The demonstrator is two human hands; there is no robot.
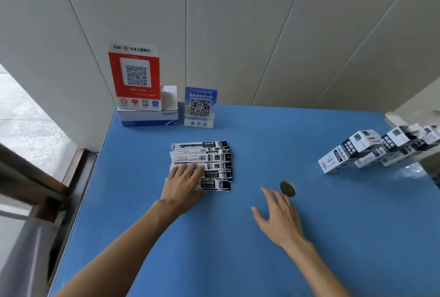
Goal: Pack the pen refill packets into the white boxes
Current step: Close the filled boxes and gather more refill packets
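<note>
Several pen refill packets (209, 156), white with black print, lie fanned in a pile on the blue table (238, 249) near its middle. My left hand (183, 185) lies flat on the near left part of the pile, fingers straight. My right hand (281, 218) hovers over the table to the right of the pile, fingers spread and holding nothing. Several white boxes (352, 151) with dark print lie in a leaning row at the far right of the table.
A dark round coin-like disc (288, 188) sits just beyond my right fingertips. At the back left a red QR sign (135, 75) stands on a white-and-blue carton (147, 118), beside a blue QR sign (200, 107). Clear plastic wrap (412, 170) lies by the boxes. The table's left edge drops off.
</note>
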